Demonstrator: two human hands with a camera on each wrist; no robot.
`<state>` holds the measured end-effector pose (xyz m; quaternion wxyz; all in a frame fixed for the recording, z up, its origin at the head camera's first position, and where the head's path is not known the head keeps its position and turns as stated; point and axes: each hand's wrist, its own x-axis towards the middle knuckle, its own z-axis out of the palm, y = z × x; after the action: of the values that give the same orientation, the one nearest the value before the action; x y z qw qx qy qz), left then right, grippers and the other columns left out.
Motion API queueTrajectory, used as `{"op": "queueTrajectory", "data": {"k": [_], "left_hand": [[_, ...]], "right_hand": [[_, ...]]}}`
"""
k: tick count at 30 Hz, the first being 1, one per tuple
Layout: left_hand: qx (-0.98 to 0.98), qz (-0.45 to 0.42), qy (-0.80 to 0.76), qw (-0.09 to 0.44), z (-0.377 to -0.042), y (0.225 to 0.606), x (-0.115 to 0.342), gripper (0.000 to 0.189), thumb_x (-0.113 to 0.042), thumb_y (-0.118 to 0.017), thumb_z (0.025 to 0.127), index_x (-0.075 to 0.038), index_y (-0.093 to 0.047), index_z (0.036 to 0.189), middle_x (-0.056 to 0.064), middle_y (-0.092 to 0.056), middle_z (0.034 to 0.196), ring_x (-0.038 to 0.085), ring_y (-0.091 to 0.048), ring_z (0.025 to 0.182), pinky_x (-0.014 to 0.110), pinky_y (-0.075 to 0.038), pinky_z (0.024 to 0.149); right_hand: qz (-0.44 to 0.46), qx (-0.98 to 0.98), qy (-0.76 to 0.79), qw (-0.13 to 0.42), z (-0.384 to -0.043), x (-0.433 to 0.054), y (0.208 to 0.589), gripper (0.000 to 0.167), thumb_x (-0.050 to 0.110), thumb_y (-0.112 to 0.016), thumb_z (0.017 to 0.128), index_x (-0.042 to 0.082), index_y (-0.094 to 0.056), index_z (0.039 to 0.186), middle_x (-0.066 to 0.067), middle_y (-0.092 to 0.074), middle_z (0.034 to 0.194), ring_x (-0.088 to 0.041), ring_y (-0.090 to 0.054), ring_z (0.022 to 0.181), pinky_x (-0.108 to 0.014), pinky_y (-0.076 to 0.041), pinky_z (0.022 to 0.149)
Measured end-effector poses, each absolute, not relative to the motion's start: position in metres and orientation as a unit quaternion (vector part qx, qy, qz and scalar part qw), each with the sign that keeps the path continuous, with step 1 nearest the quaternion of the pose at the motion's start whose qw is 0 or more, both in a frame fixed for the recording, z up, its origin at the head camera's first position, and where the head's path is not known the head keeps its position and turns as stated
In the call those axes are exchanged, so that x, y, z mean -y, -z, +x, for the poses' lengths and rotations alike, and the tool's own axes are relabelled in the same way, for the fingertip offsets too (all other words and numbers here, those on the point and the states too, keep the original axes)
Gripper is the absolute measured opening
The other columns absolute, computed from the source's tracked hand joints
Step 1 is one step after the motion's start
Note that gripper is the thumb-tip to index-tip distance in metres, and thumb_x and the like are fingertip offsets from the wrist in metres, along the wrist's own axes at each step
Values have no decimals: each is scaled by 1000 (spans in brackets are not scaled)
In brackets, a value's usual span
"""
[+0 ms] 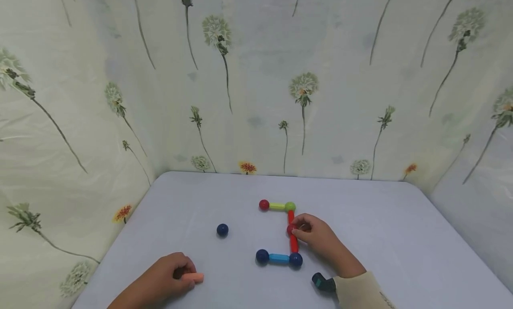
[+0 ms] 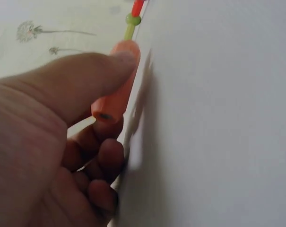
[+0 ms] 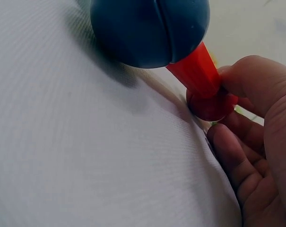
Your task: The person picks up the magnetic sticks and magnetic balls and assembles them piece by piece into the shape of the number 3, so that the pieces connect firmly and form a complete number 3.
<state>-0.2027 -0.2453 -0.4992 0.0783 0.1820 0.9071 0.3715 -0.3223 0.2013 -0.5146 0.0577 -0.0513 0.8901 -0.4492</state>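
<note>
My left hand (image 1: pixel 170 273) pinches an orange magnetic rod (image 1: pixel 193 277) between thumb and fingers, low over the table; the left wrist view shows its near end face (image 2: pixel 105 116). At the chain of rods and balls, my right hand (image 1: pixel 316 235) grips the middle red ball (image 1: pixel 291 229), which joins two red rods (image 1: pixel 294 244). The upper red rod reaches a green ball (image 1: pixel 290 206), from which a yellow-green rod (image 1: pixel 277 206) runs left to another red ball (image 1: pixel 264 205). Below, a dark blue ball (image 1: pixel 295 260) joins a light blue rod (image 1: pixel 278 258) ending in a second dark blue ball (image 1: pixel 262 256).
A loose dark blue ball (image 1: pixel 222 230) lies left of the chain. A black wrist-worn device (image 1: pixel 323 282) is at the right sleeve (image 1: pixel 360 291). White cloth covers the table (image 1: pixel 401 237), and a dandelion-print curtain (image 1: pixel 256 86) stands behind it.
</note>
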Motion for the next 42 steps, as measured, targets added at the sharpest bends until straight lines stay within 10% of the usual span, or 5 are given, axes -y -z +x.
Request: {"op": "queueTrajectory", "data": {"k": [16, 42], "left_hand": [[-905, 236, -346, 70, -241, 484, 193, 15, -22, -83, 89, -27, -72, 97, -11, -57, 84, 3, -52, 76, 24, -45, 67], [-913, 172, -362, 80, -303, 480, 89, 19, -38, -79, 94, -22, -76, 102, -6, -63, 89, 14, -58, 84, 30, -51, 69]], "right_hand": [[-39, -896, 439, 54, -318, -203, 515, 22, 21, -79, 93, 21, -70, 112, 4, -71, 106, -17, -64, 98, -35, -59, 83], [-44, -895, 441, 51, -322, -200, 515, 21, 22, -79, 93, 22, -70, 111, 5, -70, 106, -16, -64, 98, -35, -59, 83]]}}
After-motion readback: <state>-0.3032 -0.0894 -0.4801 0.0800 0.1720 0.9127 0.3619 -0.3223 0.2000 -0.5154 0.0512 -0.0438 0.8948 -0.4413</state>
